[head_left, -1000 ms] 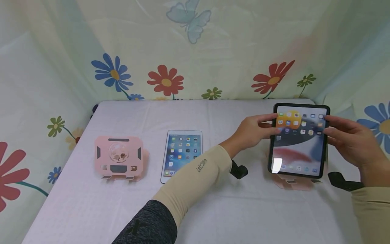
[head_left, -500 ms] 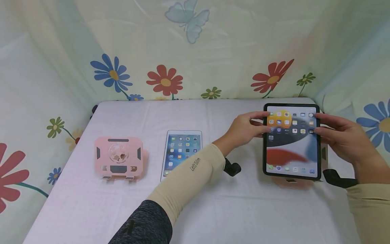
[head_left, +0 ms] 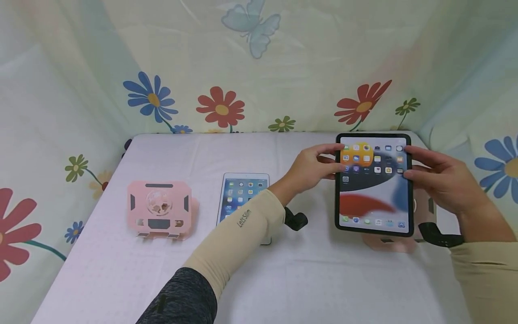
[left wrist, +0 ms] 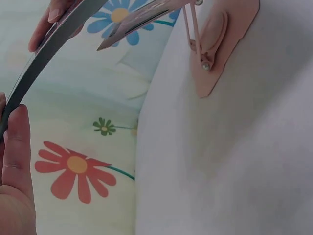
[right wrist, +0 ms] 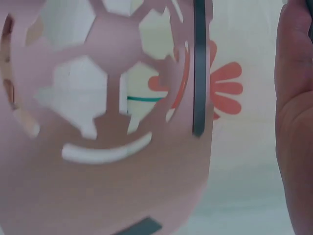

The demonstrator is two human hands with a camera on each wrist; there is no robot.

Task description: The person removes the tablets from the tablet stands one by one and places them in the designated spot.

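Beige "LetsSlim" sleeve (head_left: 243, 225); left hand (head_left: 309, 168) and right hand (head_left: 441, 180) clamp the black tablet's (head_left: 373, 184) edges.

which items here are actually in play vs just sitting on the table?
In play:
- black tablet, held upright by left hand and right hand
- pink stand right behind it

Lying about:
- white tablet, flat on the table
- second pink stand, empty, at left
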